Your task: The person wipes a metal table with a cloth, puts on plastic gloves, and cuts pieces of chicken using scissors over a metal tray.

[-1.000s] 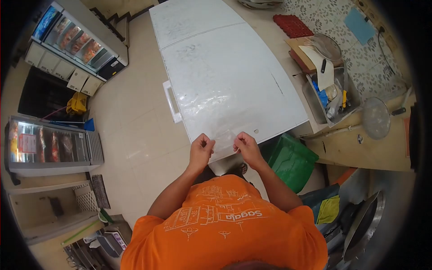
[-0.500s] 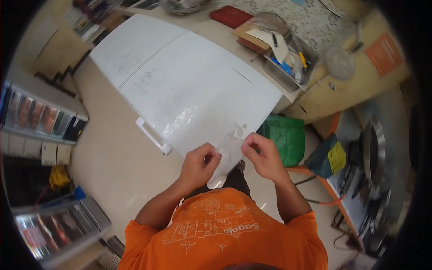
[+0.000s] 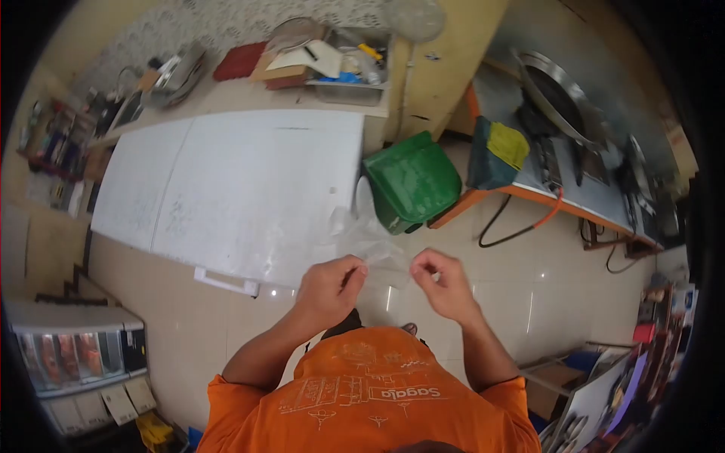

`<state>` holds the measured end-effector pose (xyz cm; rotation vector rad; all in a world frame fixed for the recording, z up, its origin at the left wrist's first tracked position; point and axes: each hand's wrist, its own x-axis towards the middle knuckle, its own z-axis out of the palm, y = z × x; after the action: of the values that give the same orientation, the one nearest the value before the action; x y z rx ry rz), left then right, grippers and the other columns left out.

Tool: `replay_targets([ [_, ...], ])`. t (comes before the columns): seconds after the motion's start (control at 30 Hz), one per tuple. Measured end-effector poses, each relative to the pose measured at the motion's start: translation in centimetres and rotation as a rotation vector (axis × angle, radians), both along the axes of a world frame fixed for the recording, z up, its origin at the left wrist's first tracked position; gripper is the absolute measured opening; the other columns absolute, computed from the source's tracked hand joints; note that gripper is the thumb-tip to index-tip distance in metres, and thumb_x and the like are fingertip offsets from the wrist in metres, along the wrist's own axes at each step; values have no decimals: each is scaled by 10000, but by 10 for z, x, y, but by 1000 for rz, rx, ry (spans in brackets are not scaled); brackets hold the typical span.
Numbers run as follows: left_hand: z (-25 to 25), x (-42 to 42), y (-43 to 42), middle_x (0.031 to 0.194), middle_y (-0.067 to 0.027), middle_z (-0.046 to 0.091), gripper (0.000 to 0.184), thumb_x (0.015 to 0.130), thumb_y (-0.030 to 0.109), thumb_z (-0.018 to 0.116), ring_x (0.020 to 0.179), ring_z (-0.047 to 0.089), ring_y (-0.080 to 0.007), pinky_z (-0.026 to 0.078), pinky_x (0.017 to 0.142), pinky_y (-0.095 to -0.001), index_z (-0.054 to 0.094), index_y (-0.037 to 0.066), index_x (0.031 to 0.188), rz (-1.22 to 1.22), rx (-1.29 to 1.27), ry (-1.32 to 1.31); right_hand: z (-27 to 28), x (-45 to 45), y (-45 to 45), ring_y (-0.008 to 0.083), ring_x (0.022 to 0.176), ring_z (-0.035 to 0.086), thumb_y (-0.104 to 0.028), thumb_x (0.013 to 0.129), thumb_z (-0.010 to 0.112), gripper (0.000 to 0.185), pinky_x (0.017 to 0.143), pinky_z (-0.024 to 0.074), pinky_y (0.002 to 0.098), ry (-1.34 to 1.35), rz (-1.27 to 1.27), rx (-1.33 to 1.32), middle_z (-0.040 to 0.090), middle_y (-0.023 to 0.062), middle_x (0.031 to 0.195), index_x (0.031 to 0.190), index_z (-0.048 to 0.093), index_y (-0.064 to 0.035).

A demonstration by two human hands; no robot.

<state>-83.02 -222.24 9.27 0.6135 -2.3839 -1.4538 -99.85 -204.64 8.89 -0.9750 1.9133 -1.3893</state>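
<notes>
A clear plastic bag (image 3: 370, 243) hangs between my two hands, its thin film spread out in front of me. My left hand (image 3: 331, 285) pinches one side of its edge between thumb and fingers. On the other side, my right hand (image 3: 444, 283) grips the opposite edge in a similar pinch. Beyond the bag lies the corner of a large white freezer (image 3: 249, 181) with a white handle (image 3: 226, 281) along its near side. Just past the bag to the right stands a green bin (image 3: 415, 181) with its lid down.
A steel tray of mixed items (image 3: 347, 93) sits on the counter behind the freezer, beside a red mat (image 3: 240, 60). To the right is a metal stove table (image 3: 559, 158) with a large pan (image 3: 559, 94), a yellow-green cloth (image 3: 507, 146) and a hose (image 3: 521, 229). Lit display cases (image 3: 72, 355) stand at lower left.
My body and view have turned right, so the freezer and bin now sit further left. My hands are slightly farther apart, with the bag stretched between them.
</notes>
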Motion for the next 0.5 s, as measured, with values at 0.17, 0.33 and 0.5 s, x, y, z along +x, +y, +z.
replay_targets([
  [0.17,-59,-58,108,774,-230,672,215,952,221,569,753,640,-476,503,702,-553,649,26,911,-282,-126,-166,-58,-3,121,275,747,631,2,902,575,80,723,512,351,250,-251,141,649,155,842,945,642,16],
  [0.33,-86,-120,257,780,-260,666,182,930,185,577,768,642,-483,502,711,-566,630,12,917,-455,-49,-106,-119,-6,242,216,890,649,33,918,509,158,801,522,325,-149,-561,-237,684,109,982,990,650,35],
  [0.5,-139,-167,349,839,-273,671,161,945,145,534,792,648,-486,504,708,-564,628,22,991,-599,-259,-213,-165,-30,330,167,954,638,14,950,455,271,897,509,299,-635,-485,-107,689,85,1043,1091,686,31],
])
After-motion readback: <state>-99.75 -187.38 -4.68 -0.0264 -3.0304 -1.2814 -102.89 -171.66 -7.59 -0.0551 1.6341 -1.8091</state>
